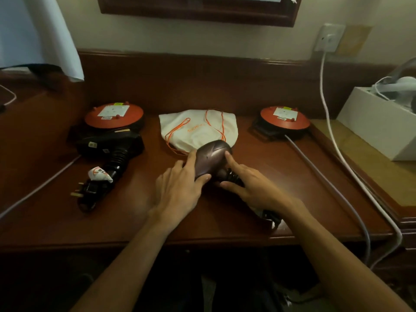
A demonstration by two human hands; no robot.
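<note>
A mauve-brown hair dryer (pixel 211 157) lies mid-desk, its nose against a white drawstring bag (pixel 198 129) with orange cords. My left hand (pixel 180 188) lies along its left side, fingers straight, thumb resting on the near end of the body. My right hand (pixel 252 188) touches its right side with a straight index finger. Its thumb lies by the black ribbed cord collar (pixel 234 175). The dryer's black cord (pixel 271 218) shows from under my right wrist. The handle is hidden under my hands.
A black hair dryer (pixel 112 147) with a bundled cord and plug (pixel 86 192) lies at the left. Two red round cable reels (pixel 114 115) (pixel 284 118) sit at the back. A white box (pixel 380 129) stands at the right. Grey and white cables (pixel 333 140) run from a wall socket (pixel 328 38).
</note>
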